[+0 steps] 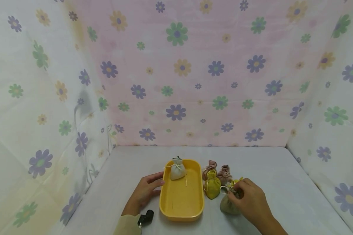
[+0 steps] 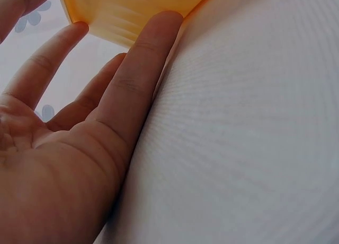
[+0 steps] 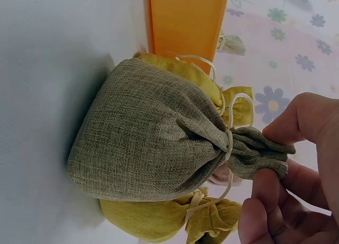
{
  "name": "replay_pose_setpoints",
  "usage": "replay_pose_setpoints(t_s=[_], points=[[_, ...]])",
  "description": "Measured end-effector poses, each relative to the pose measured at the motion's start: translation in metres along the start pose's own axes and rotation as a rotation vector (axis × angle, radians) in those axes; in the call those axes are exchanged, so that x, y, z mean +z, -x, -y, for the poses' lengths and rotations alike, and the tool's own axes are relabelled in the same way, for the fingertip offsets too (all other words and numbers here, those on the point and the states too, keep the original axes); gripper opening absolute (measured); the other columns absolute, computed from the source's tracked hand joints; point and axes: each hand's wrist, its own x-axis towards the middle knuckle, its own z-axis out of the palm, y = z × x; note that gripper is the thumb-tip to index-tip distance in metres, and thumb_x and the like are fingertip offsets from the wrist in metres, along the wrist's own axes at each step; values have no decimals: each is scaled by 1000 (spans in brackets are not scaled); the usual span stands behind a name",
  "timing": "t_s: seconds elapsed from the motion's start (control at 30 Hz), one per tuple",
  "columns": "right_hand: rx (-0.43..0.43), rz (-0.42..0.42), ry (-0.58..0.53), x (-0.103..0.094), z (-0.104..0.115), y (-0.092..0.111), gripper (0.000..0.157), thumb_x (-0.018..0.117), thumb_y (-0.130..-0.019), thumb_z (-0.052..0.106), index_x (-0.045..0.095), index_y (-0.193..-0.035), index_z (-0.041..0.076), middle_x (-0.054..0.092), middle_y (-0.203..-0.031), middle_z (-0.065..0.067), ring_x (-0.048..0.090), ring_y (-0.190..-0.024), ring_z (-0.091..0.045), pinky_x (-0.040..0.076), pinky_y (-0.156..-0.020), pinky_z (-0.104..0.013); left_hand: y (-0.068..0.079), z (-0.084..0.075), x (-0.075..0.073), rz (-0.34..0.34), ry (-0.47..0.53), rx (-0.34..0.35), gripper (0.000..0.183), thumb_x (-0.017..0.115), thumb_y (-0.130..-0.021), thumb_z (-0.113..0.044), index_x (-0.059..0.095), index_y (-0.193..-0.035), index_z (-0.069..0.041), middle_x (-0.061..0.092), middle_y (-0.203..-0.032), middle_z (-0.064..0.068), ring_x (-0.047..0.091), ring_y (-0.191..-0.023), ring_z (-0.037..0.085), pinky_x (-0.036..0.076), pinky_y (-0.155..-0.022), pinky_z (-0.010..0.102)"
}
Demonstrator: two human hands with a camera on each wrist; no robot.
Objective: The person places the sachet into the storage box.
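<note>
My right hand (image 1: pixel 252 199) pinches the gathered neck of a grey-green drawstring pouch (image 3: pixel 145 135) between thumb and fingers. The pouch body hangs below the fingers, close over the white table, and its pale cord loops out at the neck. On the other side, my left hand (image 1: pixel 145 191) rests its fairly straight fingers against the left wall of a yellow tray (image 1: pixel 180 204). Seen from the left wrist, the fingertips (image 2: pixel 164 29) meet the tray's outer side. Inside the tray, near its far left corner, sits a whitish drawstring pouch (image 1: pixel 178 172).
Right of the tray stand a yellow pouch (image 1: pixel 212 187) and two dusty-pink pouches, one of them (image 1: pixel 225 175) nearer the right hand. Another yellow pouch (image 3: pixel 153 220) sits partly hidden behind the grey-green one. Flowered cloth walls (image 1: pixel 176 81) enclose the table.
</note>
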Motion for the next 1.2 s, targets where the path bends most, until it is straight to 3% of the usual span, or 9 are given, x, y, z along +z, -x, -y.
replay_pose_setpoints(t_s=[0.47, 1.2], points=[[-98, -82, -57, -3, 8, -11, 22, 86, -71, 10, 67, -76, 21, 56, -80, 11, 44, -64, 2, 42, -51, -18, -1, 0, -1, 0, 15, -4, 55, 76, -95, -23, 59, -147, -14, 56, -152, 11, 64, -128, 25, 61, -95, 41], [-195, -83, -92, -11, 27, -37, 20, 88, -74, 17, 69, -81, 19, 57, -84, 12, 46, -65, 0, 44, -53, -17, -2, 1, -2, 5, 15, 7, 56, 76, -96, -22, 57, -148, -12, 55, -152, 14, 64, -128, 27, 62, -94, 43]])
